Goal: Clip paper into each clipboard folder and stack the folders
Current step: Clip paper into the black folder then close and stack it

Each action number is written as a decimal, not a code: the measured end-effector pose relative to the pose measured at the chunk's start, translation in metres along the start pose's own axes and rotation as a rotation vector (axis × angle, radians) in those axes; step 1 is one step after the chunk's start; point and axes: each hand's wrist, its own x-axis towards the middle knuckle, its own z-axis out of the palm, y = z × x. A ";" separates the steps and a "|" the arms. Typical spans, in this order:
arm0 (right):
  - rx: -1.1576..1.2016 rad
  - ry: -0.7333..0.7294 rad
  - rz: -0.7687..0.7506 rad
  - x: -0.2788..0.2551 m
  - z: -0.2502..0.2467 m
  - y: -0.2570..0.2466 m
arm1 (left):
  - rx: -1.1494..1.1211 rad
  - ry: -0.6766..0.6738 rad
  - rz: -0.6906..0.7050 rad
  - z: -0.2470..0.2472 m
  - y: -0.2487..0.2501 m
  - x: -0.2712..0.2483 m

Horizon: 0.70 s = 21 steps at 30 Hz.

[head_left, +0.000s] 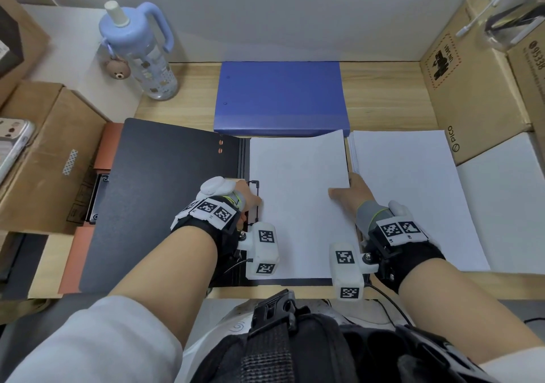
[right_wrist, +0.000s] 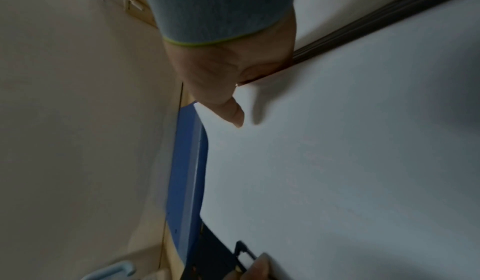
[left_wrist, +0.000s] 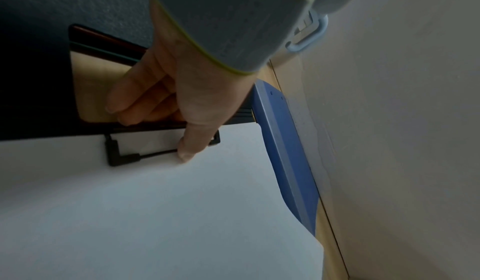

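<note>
Left hand (left_wrist: 166, 91), fingers curled, thumb pressing the wire clip (left_wrist: 122, 150) onto the paper sheet (head_left: 298, 205) in the open black folder (head_left: 159, 194); right hand (head_left: 351, 191) pinching the sheet's right edge; only the head view shows the spare paper stack (head_left: 410, 194) at right and the closed blue folder (head_left: 280, 96) far on the tabletop (head_left: 383, 99).

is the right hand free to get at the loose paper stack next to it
Probably yes. The right hand pinches the sheet at its right edge, right beside the paper stack, and nothing lies between them. It would have to let go of the sheet first.
</note>
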 end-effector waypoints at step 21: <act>0.073 -0.396 -0.173 -0.044 0.128 -0.101 | -0.388 0.742 -0.074 -0.088 -0.108 -0.049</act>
